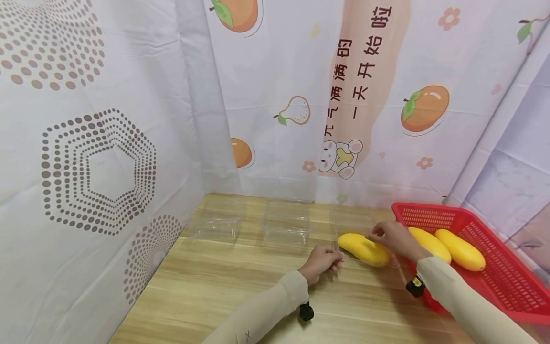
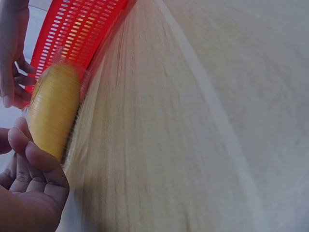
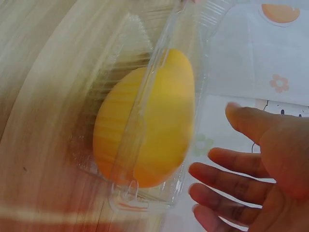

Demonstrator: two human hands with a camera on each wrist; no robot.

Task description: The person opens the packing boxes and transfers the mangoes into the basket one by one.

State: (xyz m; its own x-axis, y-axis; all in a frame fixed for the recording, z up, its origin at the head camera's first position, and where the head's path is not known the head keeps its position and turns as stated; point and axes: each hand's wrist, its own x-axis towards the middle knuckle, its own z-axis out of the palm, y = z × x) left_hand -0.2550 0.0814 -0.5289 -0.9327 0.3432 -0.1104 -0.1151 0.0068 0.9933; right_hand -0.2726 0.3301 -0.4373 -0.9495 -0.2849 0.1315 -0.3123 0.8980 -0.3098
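Observation:
A yellow mango (image 1: 363, 249) lies in a clear plastic box (image 3: 126, 200) near the basket, and the box's hinged lid (image 1: 350, 217) stands up at the back. In the right wrist view the mango (image 3: 169, 116) shows through the plastic. My left hand (image 1: 323, 262) is at the box's left end, its fingers curled; in the left wrist view, thumb and fingers (image 2: 36, 164) appear to pinch the box's edge. Above the mango's right side is my right hand (image 1: 397, 239). Its fingers (image 3: 231, 183) are spread and hold nothing.
At right a red perforated basket (image 1: 511, 248) contains two more mangoes, one (image 1: 461, 249) beside the other (image 1: 431, 243). Two other clear boxes stand to the left, one in the middle (image 1: 285, 224) and one farther left (image 1: 216, 222). Printed curtains (image 1: 266, 62) hang behind the wooden table (image 1: 206, 282).

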